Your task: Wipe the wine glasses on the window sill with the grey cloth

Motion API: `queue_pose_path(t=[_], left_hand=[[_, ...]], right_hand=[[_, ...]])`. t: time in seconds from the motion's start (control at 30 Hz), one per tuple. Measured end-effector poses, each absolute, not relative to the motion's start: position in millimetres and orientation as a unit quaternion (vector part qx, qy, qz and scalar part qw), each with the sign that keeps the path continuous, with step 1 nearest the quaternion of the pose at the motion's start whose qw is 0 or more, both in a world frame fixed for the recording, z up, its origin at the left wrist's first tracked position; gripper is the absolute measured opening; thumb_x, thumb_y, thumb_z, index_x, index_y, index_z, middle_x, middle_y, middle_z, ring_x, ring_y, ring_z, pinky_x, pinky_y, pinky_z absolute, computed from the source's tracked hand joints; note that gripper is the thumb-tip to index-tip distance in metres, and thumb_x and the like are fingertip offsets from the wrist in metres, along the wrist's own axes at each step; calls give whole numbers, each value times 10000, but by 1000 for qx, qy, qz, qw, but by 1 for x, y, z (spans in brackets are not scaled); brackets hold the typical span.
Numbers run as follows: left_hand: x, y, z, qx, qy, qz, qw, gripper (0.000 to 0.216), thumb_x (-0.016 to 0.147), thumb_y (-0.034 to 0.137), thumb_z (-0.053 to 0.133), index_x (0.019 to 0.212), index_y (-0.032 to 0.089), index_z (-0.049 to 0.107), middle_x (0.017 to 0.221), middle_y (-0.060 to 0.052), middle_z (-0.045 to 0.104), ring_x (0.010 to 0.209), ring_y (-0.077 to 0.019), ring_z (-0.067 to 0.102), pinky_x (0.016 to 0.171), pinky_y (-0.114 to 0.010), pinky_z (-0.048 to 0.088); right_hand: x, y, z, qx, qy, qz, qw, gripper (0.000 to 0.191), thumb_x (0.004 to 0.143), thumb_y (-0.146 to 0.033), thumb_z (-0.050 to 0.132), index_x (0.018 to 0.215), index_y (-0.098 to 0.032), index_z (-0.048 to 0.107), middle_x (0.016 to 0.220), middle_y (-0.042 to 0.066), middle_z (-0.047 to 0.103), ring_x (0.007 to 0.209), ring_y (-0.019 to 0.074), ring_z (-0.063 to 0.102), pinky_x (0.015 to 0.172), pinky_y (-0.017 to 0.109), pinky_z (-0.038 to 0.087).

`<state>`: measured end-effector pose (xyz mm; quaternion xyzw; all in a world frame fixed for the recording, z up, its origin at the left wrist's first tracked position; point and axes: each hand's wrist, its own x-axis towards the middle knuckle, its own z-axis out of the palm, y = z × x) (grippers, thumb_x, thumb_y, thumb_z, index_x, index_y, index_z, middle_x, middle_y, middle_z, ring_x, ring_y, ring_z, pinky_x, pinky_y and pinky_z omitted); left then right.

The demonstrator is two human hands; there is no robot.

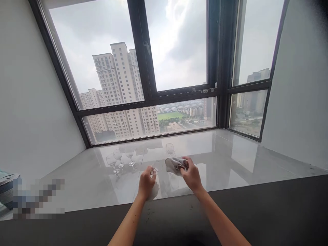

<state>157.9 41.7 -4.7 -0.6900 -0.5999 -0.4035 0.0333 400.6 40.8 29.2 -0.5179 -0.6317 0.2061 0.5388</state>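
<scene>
My left hand is closed around the stem of a clear wine glass, holding it tipped with its bowl toward the right. My right hand is closed on a crumpled grey cloth, which sits right beside the glass's bowl. Both hands hover above the glossy marble sill. Three more clear stemmed glasses stand upright in a group to the left, and another glass stands just behind the cloth.
A large dark-framed window runs along the back of the sill, with high-rise buildings outside. White walls close in both sides. A dark ledge lies along the near edge. A blurred patch and some objects sit at far left.
</scene>
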Motion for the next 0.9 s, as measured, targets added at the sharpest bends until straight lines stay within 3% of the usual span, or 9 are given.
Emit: queue_pose_path(t=[0.13,0.27,0.4,0.6,0.9], left_hand=[[150,48,-7,-650,-617,-444,5,129,836,251,452,912,226,552,776,-23,660,710,-183,615,690,-271,410],[149,50,-8,-641,-617,-457,-8,123,802,245,472,893,226,553,791,-22,666,718,-182,615,692,-274,412],[150,49,-7,-649,-599,-468,-25,135,798,287,505,894,222,575,793,-28,672,720,-185,619,698,-285,429],[155,52,1,-655,-569,-478,-133,227,773,424,579,806,203,619,708,-31,669,652,-181,616,637,-282,444],[223,73,-7,-647,-510,-509,-250,318,685,484,688,762,177,658,789,-65,692,742,-192,635,703,-301,486]], right_hand=[[451,61,19,-676,-593,125,420,499,812,-248,503,1309,-223,458,1069,100,688,948,245,643,706,278,422],[479,83,8,-738,-559,82,369,505,839,-228,473,1342,-204,435,1116,122,672,953,240,639,705,284,414],[486,97,-3,-757,-535,103,362,505,837,-250,466,1338,-199,428,1108,128,670,962,250,640,696,295,415],[489,103,-5,-759,-517,145,368,498,829,-265,448,1323,-215,413,1114,117,671,931,265,652,667,309,416],[487,100,0,-763,-509,144,370,454,832,-247,448,1285,-219,451,1099,125,675,936,260,656,710,323,437]])
